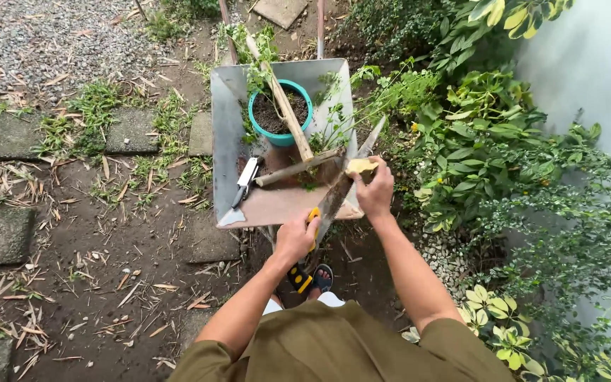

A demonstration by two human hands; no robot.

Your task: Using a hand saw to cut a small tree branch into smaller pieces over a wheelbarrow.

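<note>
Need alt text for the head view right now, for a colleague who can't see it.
A person's left hand grips the yellow-and-black handle of hedge shears while the right hand holds a cut wooden stick against the blades, over a metal wheelbarrow carrying a teal pot of soil, beside garden shrubs.

This is a home garden, outdoors beside a pale rendered wall (588, 64). Square grey stepping stones (132, 131) lie in bare soil strewn with dry leaves, a grey gravel patch (44, 35) lies beyond, leafy green shrubs (489, 141) line the wall, and a grey metal wheelbarrow (224, 134) carries a soil-filled teal plastic pot (281, 136).
</note>
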